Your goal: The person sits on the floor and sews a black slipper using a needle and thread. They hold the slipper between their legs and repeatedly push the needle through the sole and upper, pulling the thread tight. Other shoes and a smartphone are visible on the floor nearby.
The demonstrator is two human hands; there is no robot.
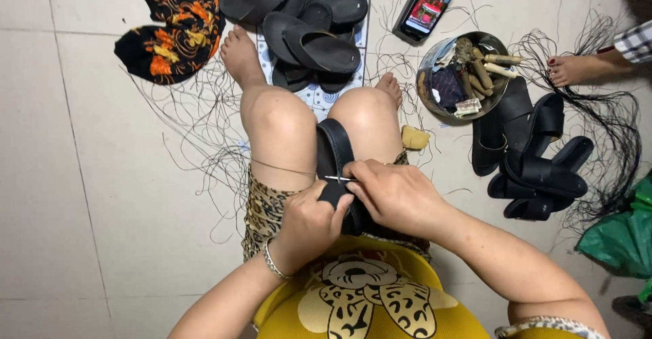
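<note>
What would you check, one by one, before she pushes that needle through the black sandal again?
1. Sandal wedged between the knees: ok.
2. Left hand gripping the sandal's near end: ok.
3. Right hand pinching the needle: ok.
4. Needle tip clear of the left fingers: cannot tell, they sit very close.
5. Thread running free across the left knee: ok.
6. Thread threaded through the needle: cannot tell, too small.
</note>
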